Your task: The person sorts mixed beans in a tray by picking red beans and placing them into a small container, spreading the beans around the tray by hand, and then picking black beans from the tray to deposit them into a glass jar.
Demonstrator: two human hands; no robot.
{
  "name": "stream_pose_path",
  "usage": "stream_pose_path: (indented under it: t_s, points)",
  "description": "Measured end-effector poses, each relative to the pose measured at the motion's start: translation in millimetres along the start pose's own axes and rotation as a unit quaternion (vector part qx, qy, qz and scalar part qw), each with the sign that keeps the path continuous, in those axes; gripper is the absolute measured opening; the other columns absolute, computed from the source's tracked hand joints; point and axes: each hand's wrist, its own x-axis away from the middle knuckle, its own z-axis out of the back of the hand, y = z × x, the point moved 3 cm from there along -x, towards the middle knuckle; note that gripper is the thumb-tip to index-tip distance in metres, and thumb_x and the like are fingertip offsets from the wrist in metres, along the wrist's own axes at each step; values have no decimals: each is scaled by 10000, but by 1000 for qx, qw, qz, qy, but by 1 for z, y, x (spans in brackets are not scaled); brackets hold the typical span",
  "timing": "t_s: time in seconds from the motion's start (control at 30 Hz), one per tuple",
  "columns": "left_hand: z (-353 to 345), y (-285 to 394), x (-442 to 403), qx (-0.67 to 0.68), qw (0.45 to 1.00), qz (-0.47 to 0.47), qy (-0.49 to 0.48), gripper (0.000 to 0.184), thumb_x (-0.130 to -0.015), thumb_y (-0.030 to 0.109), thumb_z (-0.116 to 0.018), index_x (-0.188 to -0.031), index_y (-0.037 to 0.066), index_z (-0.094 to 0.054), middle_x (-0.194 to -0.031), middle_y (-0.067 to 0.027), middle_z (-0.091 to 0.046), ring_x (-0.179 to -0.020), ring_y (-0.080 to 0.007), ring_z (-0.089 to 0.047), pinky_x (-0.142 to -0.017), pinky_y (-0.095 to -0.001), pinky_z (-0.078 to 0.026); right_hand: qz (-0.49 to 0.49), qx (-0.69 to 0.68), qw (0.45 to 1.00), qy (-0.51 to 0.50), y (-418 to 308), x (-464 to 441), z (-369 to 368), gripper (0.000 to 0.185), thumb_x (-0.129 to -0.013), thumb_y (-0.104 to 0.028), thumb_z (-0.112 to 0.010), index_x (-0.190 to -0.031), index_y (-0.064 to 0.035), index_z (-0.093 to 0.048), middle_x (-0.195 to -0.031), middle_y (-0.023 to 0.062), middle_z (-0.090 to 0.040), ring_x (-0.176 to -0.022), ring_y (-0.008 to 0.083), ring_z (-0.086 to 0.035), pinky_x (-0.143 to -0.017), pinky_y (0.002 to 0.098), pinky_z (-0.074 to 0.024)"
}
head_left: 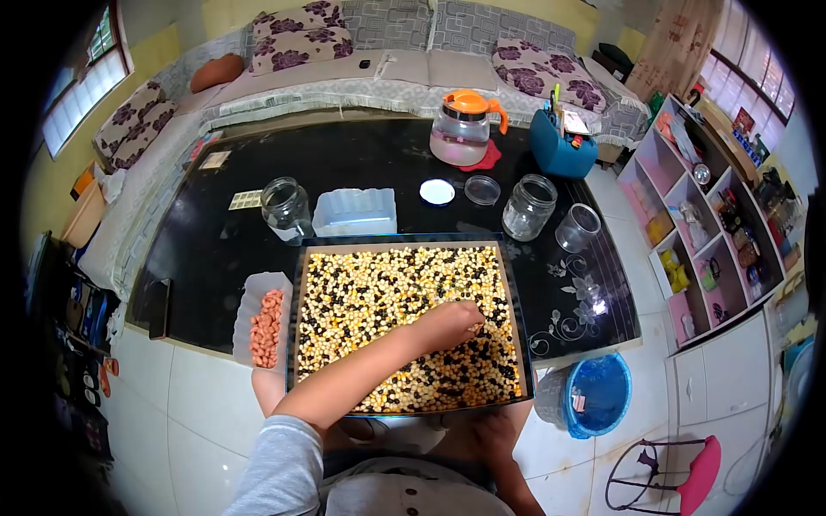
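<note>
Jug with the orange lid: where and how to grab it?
By the orange handle, I'd say, coming from the near right: the jug stands upright and its handle sticks out to the right. Mind the blue holder close by on that side.

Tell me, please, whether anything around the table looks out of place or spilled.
The tray of mixed kernels juts well past the near edge of the table, which looks precarious, though whatever supports it underneath is hidden. No spill stands out.
</note>
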Motion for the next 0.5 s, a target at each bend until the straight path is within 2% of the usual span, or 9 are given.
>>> stream_pose_path:
  t_s: [0.2,0.27,0.4,0.5]
  points:
    - [-10,1,-2,-35,999,2,-41,231,-753,130,-637,-978,82,-611,-917,-89,-586,-854,-274,-599,-751,-375,-493,8,9,1000,-1,0,1,-1,152,-591,-99,-672,-741,-101,-651,-757,51,-593,-750,261,-574,-676,369,-453]
    - [-12,3,0,-54,995,38,-74,246,-759,152,-633,-998,104,-607,-909,-72,-585,-851,-261,-600,-731,-373,-497,8,3,1000,-3,-3,-2,1,149,-594,-98,-671,-742,-101,-651,-760,51,-594,-747,260,-573,-681,368,-453]
    - [-14,6,2,-76,994,32,-72,251,-762,172,-630,-1004,113,-601,-900,-63,-583,-834,-255,-603,-711,-370,-500,5,-12,1000,-5,-5,-5,4,143,-600,-94,-671,-741,-101,-648,-763,51,-595,-739,256,-570,-690,370,-456]
    - [-17,6,3,-68,997,2,-47,196,-763,168,-627,-946,101,-608,-897,-58,-582,-817,-254,-606,-697,-364,-502,8,-13,1000,1,-3,-3,1,134,-603,-96,-672,-735,-100,-646,-757,53,-595,-724,258,-568,-686,373,-459]
